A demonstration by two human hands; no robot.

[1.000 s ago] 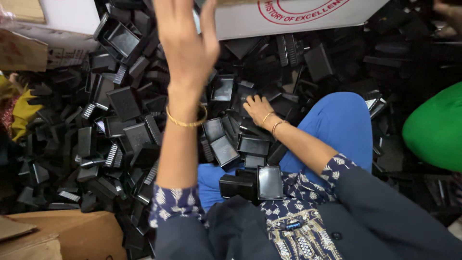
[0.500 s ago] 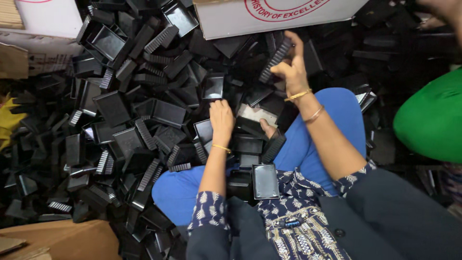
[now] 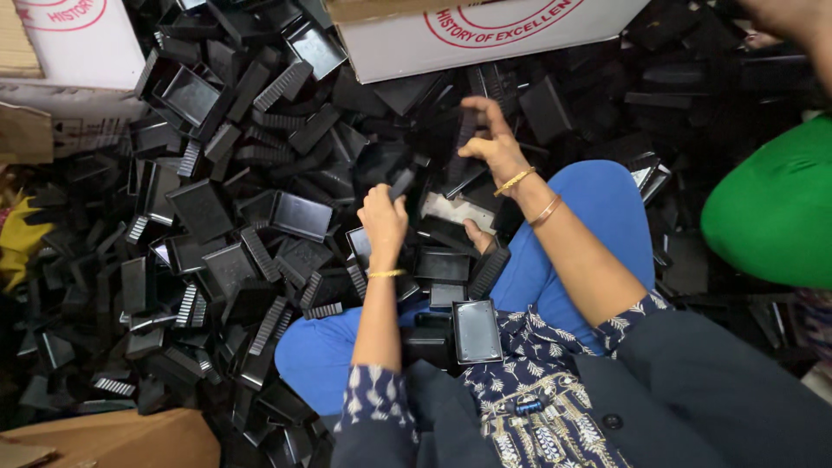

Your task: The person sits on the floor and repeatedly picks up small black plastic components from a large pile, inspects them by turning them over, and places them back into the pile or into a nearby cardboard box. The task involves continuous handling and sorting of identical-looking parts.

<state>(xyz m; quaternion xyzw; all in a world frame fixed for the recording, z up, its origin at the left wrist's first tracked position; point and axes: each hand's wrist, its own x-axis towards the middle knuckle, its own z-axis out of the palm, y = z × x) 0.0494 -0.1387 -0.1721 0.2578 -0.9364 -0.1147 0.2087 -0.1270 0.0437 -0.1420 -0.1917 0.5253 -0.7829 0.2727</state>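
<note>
I sit on the floor with a large heap of black plastic trays and ridged pieces [image 3: 225, 217] in front of me. My left hand [image 3: 384, 218] is closed around a small black plastic piece [image 3: 400, 184] just above my knees. My right hand [image 3: 490, 139] is farther out, its fingers gripping a black ridged piece [image 3: 464, 147] lifted from the heap. A stack of black rectangular trays [image 3: 451, 299] rests in my lap between my blue trouser legs.
A white cardboard box with red print [image 3: 485, 30] stands at the far edge, another [image 3: 74, 43] at the far left. A brown carton [image 3: 121, 438] lies near left. Another person in green [image 3: 771, 208] sits at the right.
My left arm came down from high over the heap to the parts near my lap. My right hand reached out from the lap and took a ridged piece.
</note>
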